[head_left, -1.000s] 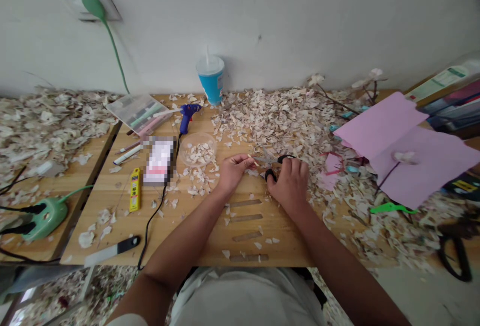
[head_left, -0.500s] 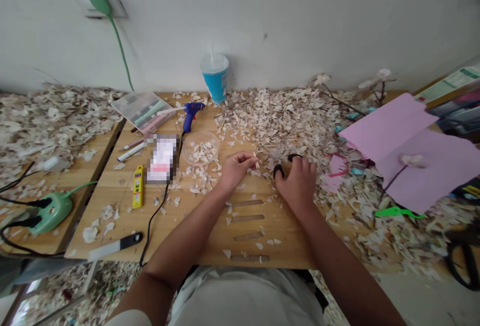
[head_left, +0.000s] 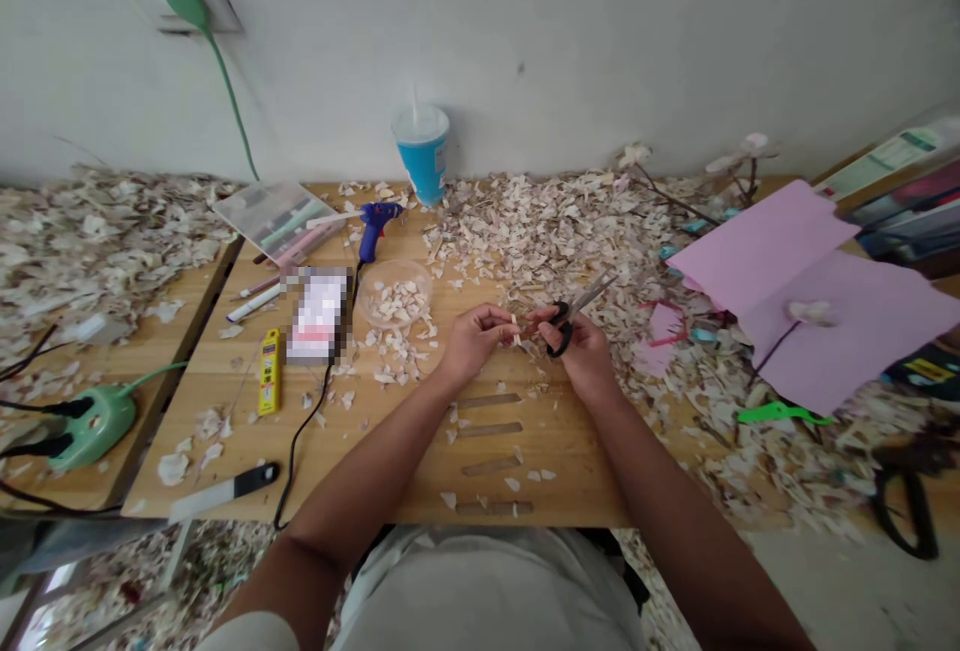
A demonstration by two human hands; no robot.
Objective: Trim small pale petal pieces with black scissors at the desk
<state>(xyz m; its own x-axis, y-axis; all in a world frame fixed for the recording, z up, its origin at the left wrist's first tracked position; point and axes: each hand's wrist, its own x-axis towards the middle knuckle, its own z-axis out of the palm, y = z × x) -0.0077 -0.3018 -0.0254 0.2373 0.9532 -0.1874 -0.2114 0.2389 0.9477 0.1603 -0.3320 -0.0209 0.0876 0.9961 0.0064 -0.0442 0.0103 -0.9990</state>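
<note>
My left hand (head_left: 474, 337) pinches a small pale shell-like piece (head_left: 516, 325) between thumb and fingertips above the wooden table (head_left: 375, 451). My right hand (head_left: 579, 351) grips black-handled scissors (head_left: 577, 311), whose blades point up and to the right, away from the piece. The two hands nearly touch at the fingertips. A round clear bowl (head_left: 395, 295) of similar pieces stands just left of my left hand.
Pale chips cover the table's back and right. A blue cup (head_left: 422, 153) stands at the wall, with a blue glue gun (head_left: 373, 226), a yellow cutter (head_left: 270, 371), a knife (head_left: 225, 491), pink paper sheets (head_left: 810, 291) and a green power strip (head_left: 94, 426) around.
My right hand has lifted the scissors off the table and turned their blades up and to the right. The left hand has stayed put, still pinching the piece.
</note>
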